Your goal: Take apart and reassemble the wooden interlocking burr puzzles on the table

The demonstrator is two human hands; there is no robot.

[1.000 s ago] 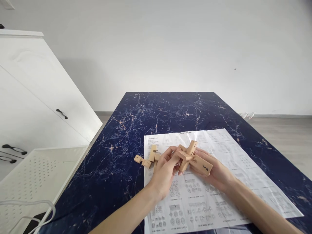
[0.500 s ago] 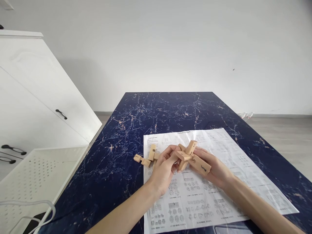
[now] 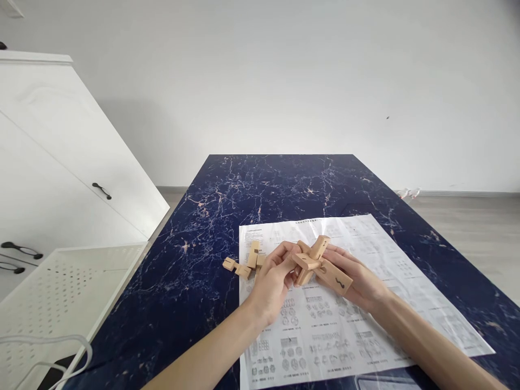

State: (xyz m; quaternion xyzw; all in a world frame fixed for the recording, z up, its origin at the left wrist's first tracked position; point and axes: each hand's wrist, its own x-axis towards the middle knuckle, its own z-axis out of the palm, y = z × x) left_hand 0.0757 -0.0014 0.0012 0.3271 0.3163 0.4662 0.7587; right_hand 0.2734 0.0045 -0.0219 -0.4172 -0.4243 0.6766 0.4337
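Dark blue marbled table (image 3: 260, 187), printed sheet (image 3: 390, 319) on top, wooden pieces (image 3: 244, 271) across the sheet's left edge.

- The left forearm (image 3: 211, 349) is bare and runs slanting from the bottom edge, upward and to the right.
- The left grip (image 3: 271, 279), a bare hand, is closed in a pinch, its thumb pointing forward and its fingers bent.
- The right forearm (image 3: 430, 349), also bare, slants upward and to the left.
- The right grip (image 3: 363, 279) has the fingers directed inward, toward the left one.
- Both wrists stand well apart.
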